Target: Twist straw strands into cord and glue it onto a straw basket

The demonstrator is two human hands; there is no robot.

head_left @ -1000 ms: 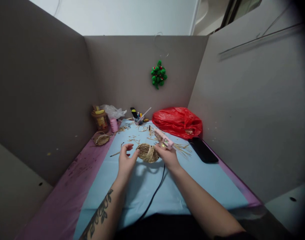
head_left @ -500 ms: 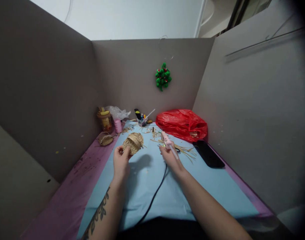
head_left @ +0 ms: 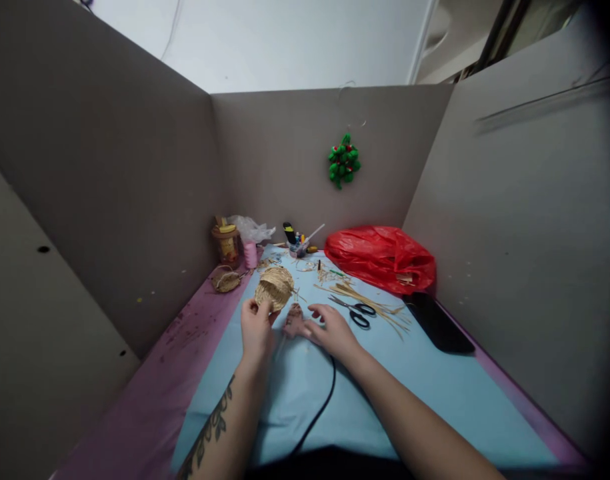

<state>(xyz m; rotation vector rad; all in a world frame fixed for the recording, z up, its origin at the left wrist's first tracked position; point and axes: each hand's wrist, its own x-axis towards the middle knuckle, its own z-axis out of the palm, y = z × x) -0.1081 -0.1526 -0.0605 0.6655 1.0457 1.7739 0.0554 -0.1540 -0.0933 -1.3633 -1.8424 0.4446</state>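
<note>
My left hand [head_left: 258, 330] pinches the lower edge of a small round woven straw basket [head_left: 275, 287], tilted so that its hollow shows. A few loose straw ends stick out at its right side. Just right of the basket is a pink glue gun [head_left: 295, 321], low over the blue cloth, with a black cord [head_left: 319, 395] trailing towards me. My right hand [head_left: 333, 333] is beside the gun, its fingers apart and the thumb near the handle. Whether the thumb still touches it is hard to see. Scissors [head_left: 355, 311] with black handles lie beyond my right hand.
Straw strips [head_left: 379, 308] lie behind the scissors. A red plastic bag [head_left: 379, 257] and a black phone-like slab [head_left: 439, 325] are at the right. Further back stand a tub of pens [head_left: 299, 248], pink thread [head_left: 250, 255] and a lidded jar [head_left: 227, 245]. Another woven piece [head_left: 227, 281] lies left.
My right hand has brought the glue gun left and down beside the basket, and its fingers have spread. The scissors are now uncovered. My left hand still holds the basket; the view has shifted.
</note>
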